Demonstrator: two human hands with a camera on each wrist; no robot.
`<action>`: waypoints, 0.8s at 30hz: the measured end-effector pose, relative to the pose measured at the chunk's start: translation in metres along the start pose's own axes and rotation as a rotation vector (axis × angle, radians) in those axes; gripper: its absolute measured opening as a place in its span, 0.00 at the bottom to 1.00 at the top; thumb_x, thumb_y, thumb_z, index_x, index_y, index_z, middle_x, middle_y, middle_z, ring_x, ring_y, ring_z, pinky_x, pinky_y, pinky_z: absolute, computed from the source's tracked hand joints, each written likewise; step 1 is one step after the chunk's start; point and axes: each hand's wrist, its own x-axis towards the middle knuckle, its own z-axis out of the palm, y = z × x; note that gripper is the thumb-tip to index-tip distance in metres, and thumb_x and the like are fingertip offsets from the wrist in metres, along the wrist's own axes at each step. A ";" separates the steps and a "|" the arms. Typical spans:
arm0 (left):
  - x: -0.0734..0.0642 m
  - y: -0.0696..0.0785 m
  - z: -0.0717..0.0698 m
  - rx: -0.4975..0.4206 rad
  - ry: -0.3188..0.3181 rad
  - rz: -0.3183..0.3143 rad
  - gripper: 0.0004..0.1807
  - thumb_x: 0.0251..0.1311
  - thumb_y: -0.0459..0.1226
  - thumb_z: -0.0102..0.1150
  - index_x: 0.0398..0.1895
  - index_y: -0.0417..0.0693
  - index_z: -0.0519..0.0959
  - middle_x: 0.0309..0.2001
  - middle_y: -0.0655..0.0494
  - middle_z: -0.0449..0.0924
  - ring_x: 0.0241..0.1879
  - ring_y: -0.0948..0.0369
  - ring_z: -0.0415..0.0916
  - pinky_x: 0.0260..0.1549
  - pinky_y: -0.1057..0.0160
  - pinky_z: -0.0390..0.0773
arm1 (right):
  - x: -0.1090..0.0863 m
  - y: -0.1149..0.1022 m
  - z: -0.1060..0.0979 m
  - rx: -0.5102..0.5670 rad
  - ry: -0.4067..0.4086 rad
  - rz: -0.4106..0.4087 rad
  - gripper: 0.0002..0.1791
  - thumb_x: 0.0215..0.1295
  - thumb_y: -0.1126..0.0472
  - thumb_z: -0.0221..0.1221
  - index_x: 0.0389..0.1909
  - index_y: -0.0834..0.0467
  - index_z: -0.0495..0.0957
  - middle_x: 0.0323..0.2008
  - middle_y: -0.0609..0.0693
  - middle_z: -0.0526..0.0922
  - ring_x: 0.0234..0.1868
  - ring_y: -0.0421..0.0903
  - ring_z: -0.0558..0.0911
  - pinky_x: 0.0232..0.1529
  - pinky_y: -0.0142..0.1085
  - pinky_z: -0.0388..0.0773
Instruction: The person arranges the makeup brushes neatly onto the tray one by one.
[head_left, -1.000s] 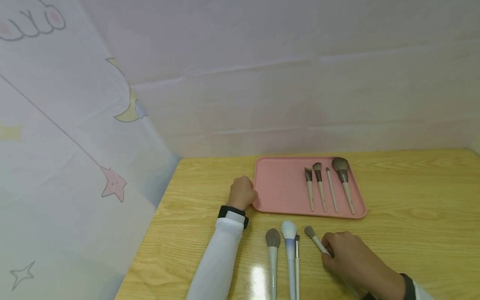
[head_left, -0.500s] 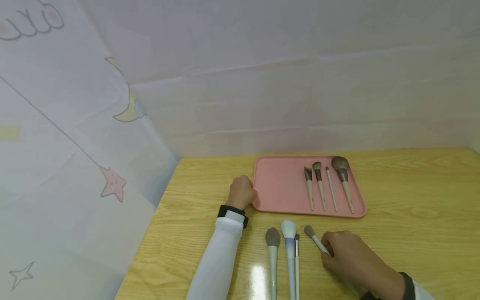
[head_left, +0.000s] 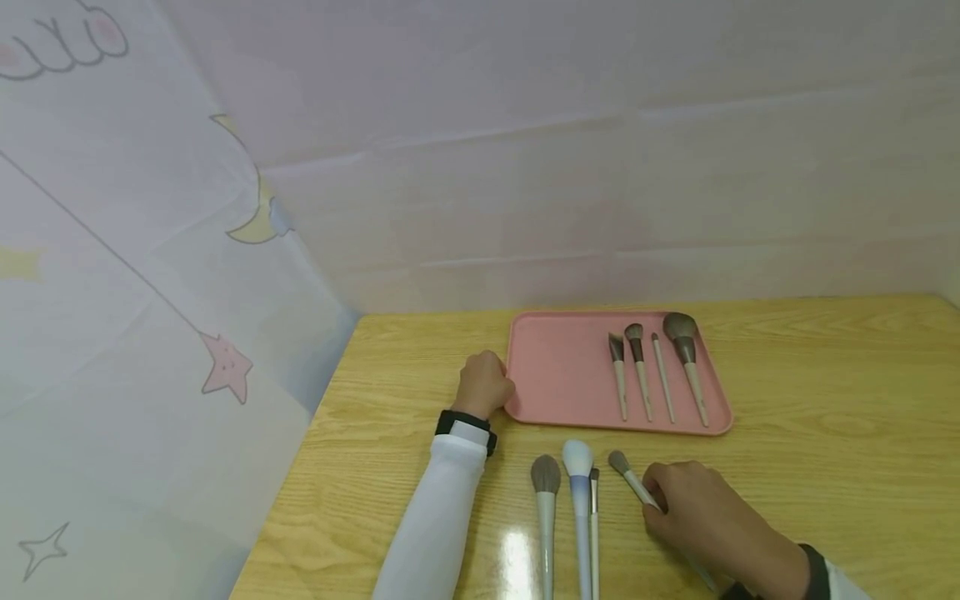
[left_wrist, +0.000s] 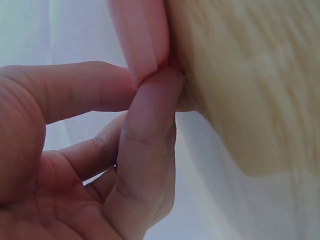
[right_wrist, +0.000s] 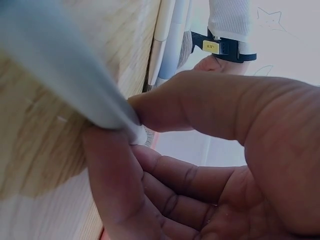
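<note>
My left hand point(head_left: 483, 385) pinches the left rim of a pink tray point(head_left: 558, 367) between thumb and curled fingers; the left wrist view shows the tray's edge point(left_wrist: 145, 40) between them. Low on the right, my right hand point(head_left: 697, 508) pinches the pale handle of a makeup brush point(head_left: 630, 477), whose grey-brown head points up and left. In the right wrist view thumb and fingertips close on that handle point(right_wrist: 65, 65). On the table left of this hand lie a grey-headed brush point(head_left: 546, 492), a white-headed brush point(head_left: 578, 475) and a thin brush point(head_left: 595, 517).
Several dark-headed brushes lie side by side on the tray's right part, the fluffy large brush point(head_left: 682, 337) outermost. The wooden table point(head_left: 825, 417) meets a cloth-covered wall point(head_left: 600, 167) behind and another on the left.
</note>
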 end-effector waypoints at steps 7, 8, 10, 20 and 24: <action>0.000 0.001 0.000 -0.001 0.001 0.014 0.27 0.53 0.20 0.54 0.06 0.51 0.57 0.11 0.63 0.48 0.10 0.67 0.47 0.11 0.68 0.50 | -0.001 -0.001 -0.003 -0.002 -0.001 0.028 0.05 0.57 0.65 0.70 0.30 0.55 0.83 0.19 0.41 0.73 0.21 0.37 0.69 0.21 0.29 0.66; 0.000 0.001 0.000 0.002 0.004 0.017 0.27 0.53 0.20 0.54 0.06 0.51 0.56 0.11 0.63 0.48 0.10 0.67 0.47 0.11 0.68 0.50 | 0.000 -0.002 -0.004 0.001 -0.002 0.035 0.05 0.58 0.65 0.70 0.31 0.55 0.83 0.19 0.41 0.73 0.21 0.37 0.69 0.21 0.29 0.67; 0.000 0.002 0.000 0.008 0.008 0.022 0.27 0.53 0.20 0.54 0.06 0.51 0.56 0.11 0.63 0.47 0.11 0.67 0.46 0.11 0.68 0.49 | 0.000 -0.003 -0.006 0.005 -0.002 0.042 0.05 0.59 0.64 0.70 0.32 0.56 0.83 0.20 0.41 0.73 0.22 0.38 0.70 0.22 0.30 0.67; -0.001 0.002 -0.001 -0.006 0.010 0.027 0.28 0.53 0.20 0.54 0.06 0.51 0.56 0.11 0.63 0.47 0.11 0.67 0.46 0.11 0.68 0.49 | 0.010 -0.007 -0.018 0.016 0.068 -0.046 0.09 0.59 0.63 0.71 0.38 0.62 0.86 0.23 0.42 0.78 0.24 0.36 0.72 0.24 0.29 0.72; -0.001 -0.001 0.000 -0.008 0.017 0.026 0.28 0.52 0.20 0.54 0.06 0.52 0.56 0.11 0.63 0.47 0.11 0.67 0.46 0.11 0.68 0.49 | 0.015 -0.008 -0.022 0.023 0.088 -0.034 0.06 0.59 0.63 0.71 0.33 0.59 0.84 0.22 0.43 0.76 0.23 0.37 0.70 0.23 0.29 0.68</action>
